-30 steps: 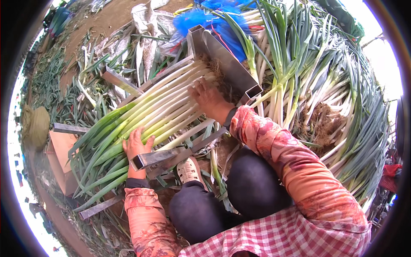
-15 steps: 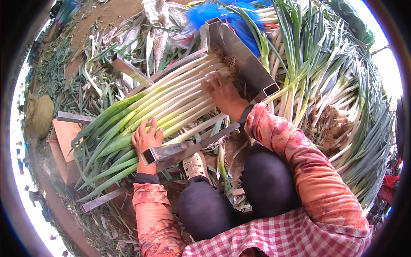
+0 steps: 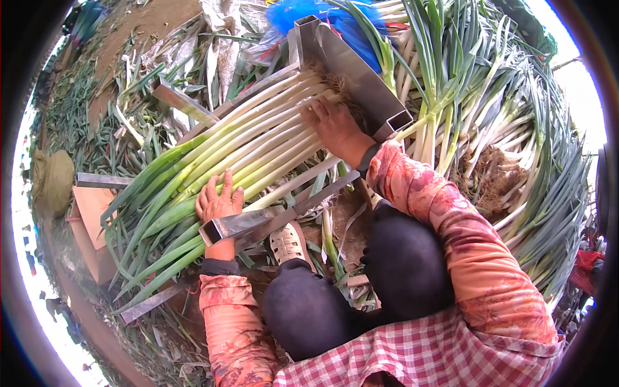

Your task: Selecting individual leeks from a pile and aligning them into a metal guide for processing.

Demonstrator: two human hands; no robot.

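Observation:
A row of long green onions [image 3: 258, 132] lies side by side in a metal rack [image 3: 361, 64]. Their roots are at the rack's end plate, and the green leaves fan out toward the lower left. My left hand [image 3: 219, 202] rests on the stalks where white turns to green, fingers spread, its wrist partly hidden behind a square metal post [image 3: 225, 226]. On the white stalks close to the roots lies my right hand [image 3: 338, 131], fingers stretched over them and not wrapped round any. One stalk sits apart from the row, along the rack's near rail.
A big heap of green onions [image 3: 477, 109] fills the right side, roots toward me. Blue plastic [image 3: 335, 19] lies beyond the end plate. A cardboard box [image 3: 97, 219] stands at the left, beside a greenish sack [image 3: 53, 184]. Loose leaves litter the ground around the rack.
The whole view has shifted slightly, so the rack appears a little higher and further left. Both hands stay on the stalks in nearly the same places.

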